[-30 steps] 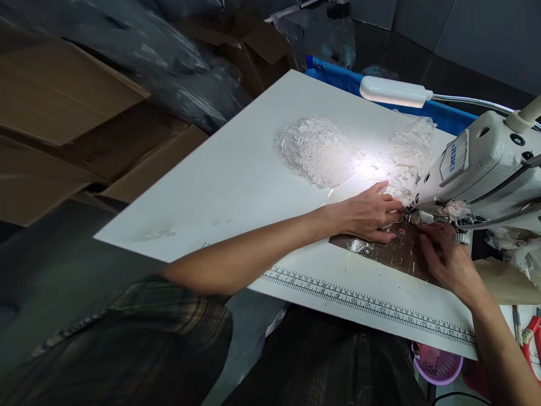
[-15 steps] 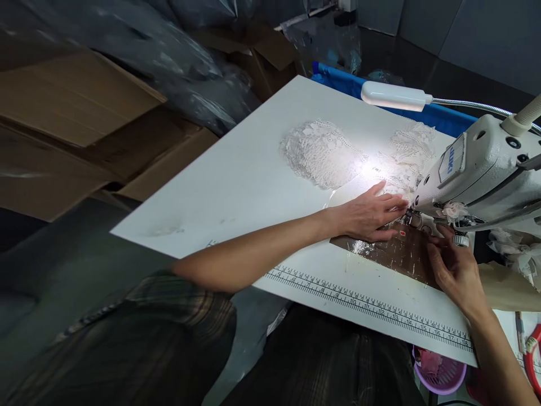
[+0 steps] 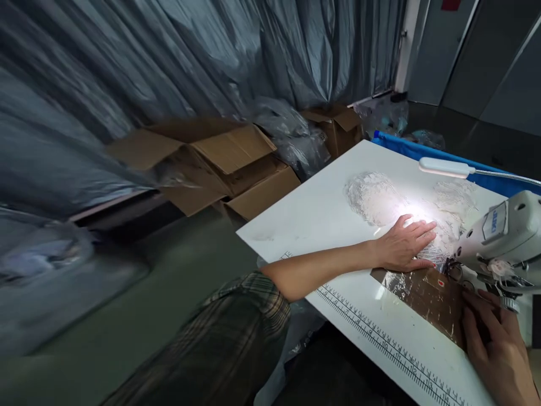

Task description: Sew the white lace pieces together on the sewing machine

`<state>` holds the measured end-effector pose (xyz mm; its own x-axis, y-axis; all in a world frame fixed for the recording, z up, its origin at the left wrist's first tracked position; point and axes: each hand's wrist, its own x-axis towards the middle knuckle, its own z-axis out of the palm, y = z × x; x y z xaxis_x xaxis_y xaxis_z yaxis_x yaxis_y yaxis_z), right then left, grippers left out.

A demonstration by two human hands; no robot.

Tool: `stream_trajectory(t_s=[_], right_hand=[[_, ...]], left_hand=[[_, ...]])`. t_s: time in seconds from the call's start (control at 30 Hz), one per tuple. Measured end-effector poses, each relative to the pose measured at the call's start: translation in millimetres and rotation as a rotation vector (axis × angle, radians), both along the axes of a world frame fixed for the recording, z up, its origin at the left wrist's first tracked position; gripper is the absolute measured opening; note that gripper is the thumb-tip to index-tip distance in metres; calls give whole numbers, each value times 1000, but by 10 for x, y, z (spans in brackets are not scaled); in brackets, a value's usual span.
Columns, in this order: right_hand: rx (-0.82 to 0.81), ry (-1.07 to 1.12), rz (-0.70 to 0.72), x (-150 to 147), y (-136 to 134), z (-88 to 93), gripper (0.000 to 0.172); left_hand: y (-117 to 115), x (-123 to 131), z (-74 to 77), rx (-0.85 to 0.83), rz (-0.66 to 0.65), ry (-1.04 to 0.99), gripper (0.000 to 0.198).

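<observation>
Head view showed the left hand (image 3: 403, 245) lying flat and open, fingers spread, pressing a piece of white lace (image 3: 442, 235) onto the white table (image 3: 313, 217) just beside the sewing machine (image 3: 505, 228). The right hand (image 3: 496, 344) rested at the lower right, fingers loosely bent on the edge of a brown taped patch (image 3: 426, 290) beneath the machine head; whether it pinched anything could not be told. A heap of lace (image 3: 372, 194) lay behind the left hand, lit by a small lamp (image 3: 443, 167). Printed ruler marks (image 3: 393, 352) ran along the table's near edge. Cardboard boxes (image 3: 220, 163) stood beyond.
</observation>
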<state>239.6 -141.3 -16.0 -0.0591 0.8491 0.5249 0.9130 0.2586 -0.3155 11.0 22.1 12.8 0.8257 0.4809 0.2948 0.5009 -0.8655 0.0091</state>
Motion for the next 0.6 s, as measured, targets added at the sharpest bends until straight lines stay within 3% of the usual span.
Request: stream_trajectory(t_s=[0.13,0.3,0.43,0.6], right_hand=[[38,-83,80,104,33,-75,31],[86,-84,86,103,44,-138,31],[85,-47,49,59,46,-162,34],[44,-6,20,32,43,-119,35]], left_hand=[[163,-177,268,-22,199,80,29],[437,-513,502,-272,380,153,18],[526,-617,511,-371,407,156,20],[444,-619,624,-440,350,93,24]])
